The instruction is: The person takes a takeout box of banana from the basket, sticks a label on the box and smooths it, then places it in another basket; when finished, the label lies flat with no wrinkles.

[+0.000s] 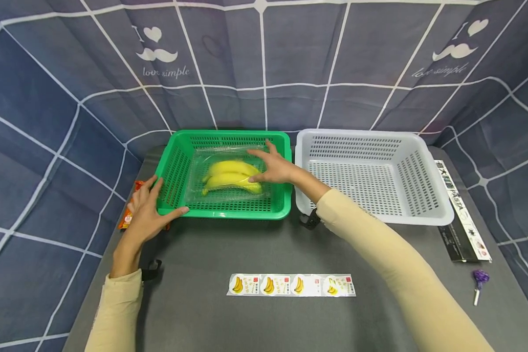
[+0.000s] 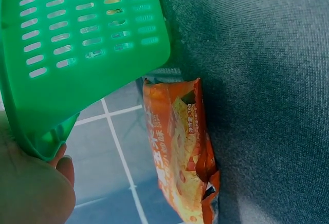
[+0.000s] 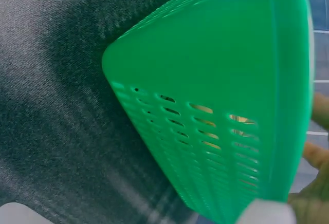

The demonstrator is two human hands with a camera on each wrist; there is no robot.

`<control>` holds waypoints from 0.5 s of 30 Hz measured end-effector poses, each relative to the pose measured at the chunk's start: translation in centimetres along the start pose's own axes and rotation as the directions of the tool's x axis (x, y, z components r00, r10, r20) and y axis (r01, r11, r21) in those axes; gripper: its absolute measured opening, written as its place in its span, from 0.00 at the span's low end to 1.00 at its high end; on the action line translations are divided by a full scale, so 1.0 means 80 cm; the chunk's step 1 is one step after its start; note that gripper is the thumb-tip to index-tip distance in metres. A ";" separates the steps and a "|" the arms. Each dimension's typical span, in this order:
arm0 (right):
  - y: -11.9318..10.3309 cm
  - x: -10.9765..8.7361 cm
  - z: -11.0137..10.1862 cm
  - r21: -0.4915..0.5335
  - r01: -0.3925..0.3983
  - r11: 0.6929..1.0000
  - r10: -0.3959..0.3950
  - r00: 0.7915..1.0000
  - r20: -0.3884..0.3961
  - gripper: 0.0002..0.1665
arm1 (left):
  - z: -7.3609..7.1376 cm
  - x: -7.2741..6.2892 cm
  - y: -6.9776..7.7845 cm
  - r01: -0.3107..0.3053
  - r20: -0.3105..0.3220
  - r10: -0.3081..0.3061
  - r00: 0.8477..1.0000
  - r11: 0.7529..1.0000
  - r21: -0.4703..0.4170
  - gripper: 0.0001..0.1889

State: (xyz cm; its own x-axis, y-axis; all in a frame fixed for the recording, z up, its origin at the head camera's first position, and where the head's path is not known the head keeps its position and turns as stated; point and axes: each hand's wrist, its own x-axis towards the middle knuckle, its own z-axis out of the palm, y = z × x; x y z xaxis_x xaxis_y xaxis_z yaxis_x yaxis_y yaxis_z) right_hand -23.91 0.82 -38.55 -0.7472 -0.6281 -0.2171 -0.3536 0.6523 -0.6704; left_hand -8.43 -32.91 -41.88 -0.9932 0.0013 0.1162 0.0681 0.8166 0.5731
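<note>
A clear plastic container with yellow bananas inside lies in the green basket. My right hand reaches over the basket's right rim, its thumb and fingers spread at the right end of the container; whether they touch it I cannot tell. At the basket's front left corner, my left hand touches the rim, fingers along the left side and thumb stretched over the front. Beside that corner stands an orange snack packet, mostly hidden behind the left hand in the head view.
A white basket stands to the right of the green one. Beyond it lie a black-and-white pasta package and a purple lollipop. A strip of banana stickers lies on the grey table near the front.
</note>
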 end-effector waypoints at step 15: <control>-0.003 0.010 -0.005 0.031 -0.065 0.997 0.061 0.992 0.110 0.51 | 0.001 0.002 -0.001 0.006 -0.005 -0.006 1.000 1.000 -0.016 0.55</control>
State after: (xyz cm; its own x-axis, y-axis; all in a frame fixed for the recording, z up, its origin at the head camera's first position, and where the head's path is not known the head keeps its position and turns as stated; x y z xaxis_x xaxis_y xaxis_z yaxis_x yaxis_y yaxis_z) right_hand -24.66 0.32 -38.31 -0.7009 -0.6300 -0.3344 -0.2869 0.6782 -0.6765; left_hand -8.61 -32.93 -41.98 -0.9932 -0.0068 0.1165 0.0633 0.8073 0.5867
